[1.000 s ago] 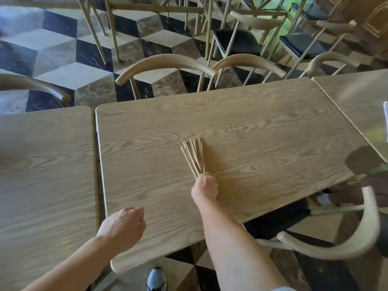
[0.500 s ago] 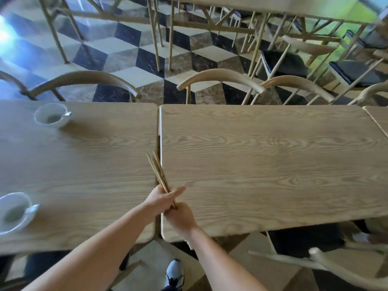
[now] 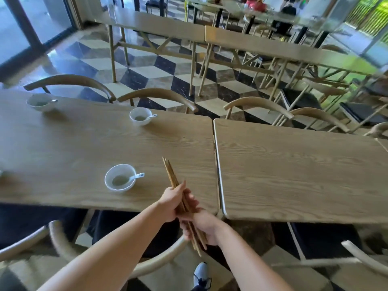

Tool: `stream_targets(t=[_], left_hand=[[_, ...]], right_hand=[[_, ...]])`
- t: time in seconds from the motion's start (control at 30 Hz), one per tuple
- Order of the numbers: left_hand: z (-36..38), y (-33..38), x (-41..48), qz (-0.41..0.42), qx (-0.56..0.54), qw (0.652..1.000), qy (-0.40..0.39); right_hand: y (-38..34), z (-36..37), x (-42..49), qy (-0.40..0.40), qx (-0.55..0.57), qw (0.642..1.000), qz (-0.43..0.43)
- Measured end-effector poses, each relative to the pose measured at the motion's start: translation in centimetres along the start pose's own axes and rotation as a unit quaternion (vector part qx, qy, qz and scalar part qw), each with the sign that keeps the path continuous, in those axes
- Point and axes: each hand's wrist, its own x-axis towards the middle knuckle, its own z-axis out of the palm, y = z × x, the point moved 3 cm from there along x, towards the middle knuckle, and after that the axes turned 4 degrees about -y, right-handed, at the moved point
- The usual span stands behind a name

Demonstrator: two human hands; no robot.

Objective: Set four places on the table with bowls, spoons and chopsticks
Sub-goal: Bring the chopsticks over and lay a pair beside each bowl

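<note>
Both the left hand and right hand are closed around the bundle of chopsticks, whose long axis points up-left, tips just right of the nearest bowl, which is closest to the left hand.

Three bowls sit on my left worktop, a spoon in each; another worktop adjoins on the right, chairs behind.
</note>
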Motion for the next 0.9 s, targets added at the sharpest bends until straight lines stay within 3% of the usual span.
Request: stream_targets(t=[0.2, 0.43, 0.67, 0.9], left_hand=[[-8.2, 1.1, -5.5, -0.004, -0.058, 0.997, -0.048], [-15.2, 1.9, -8.8, 0.018, -0.070, 0.997, -0.008], [-19.2, 3.4, -9.5, 0.016, -0.081, 0.994, -0.068], [-19.8, 5.9, -7.3, 0.049, -0.079, 0.995, -0.046]], right_hand=[[1.2, 9.2, -0.7, -0.023, -0.048, 0.999, -0.011], [0.7, 14.5, 1.7, 0.054, -0.173, 0.983, -0.042], [0.2, 15.9, 3.8, 0.051, -0.122, 0.991, -0.007], [-1.5, 14.4, 6.0, -0.023, -0.095, 0.995, 0.021]])
